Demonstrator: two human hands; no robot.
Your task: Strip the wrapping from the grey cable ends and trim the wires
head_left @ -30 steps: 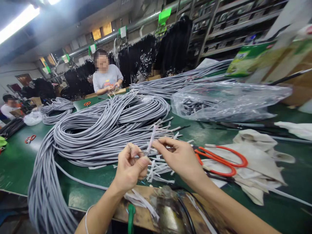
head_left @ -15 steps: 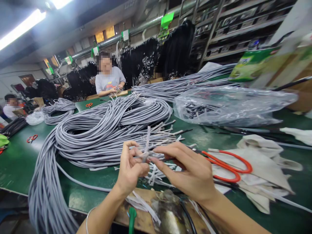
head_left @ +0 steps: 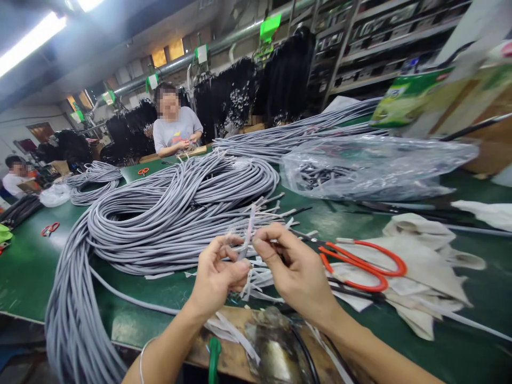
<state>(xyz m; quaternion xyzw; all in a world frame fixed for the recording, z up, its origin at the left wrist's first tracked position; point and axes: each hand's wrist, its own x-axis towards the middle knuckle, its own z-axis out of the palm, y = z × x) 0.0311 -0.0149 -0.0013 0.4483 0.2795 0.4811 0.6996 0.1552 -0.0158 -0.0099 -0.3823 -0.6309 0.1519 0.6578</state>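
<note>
My left hand (head_left: 219, 271) is closed round the stripped end of a grey cable (head_left: 243, 253), held up above the table. A pale strip (head_left: 252, 223) stands up from this end, with fine whitish strands beside it. My right hand (head_left: 298, 266) is closed in a pinch right beside the strip; what lies between its thumb and forefinger is too small to make out. Red-handled scissors (head_left: 364, 261) lie to the right of my right hand, on pale cloth (head_left: 428, 272). Below my hands, loose white strips (head_left: 234, 333) are scattered over a wooden board (head_left: 230, 362).
A large coiled bundle of grey cables (head_left: 132, 213) fills the left and middle of the green table (head_left: 148, 314). A clear plastic bag (head_left: 380, 165) with dark parts lies at the right. Across the table sits a person (head_left: 178, 128). A green-handled tool (head_left: 214, 357) is at the near edge.
My right hand has drawn its fingers together and turned more upright beside the cable end. The pale strip now leans to the right. My left hand keeps its hold.
</note>
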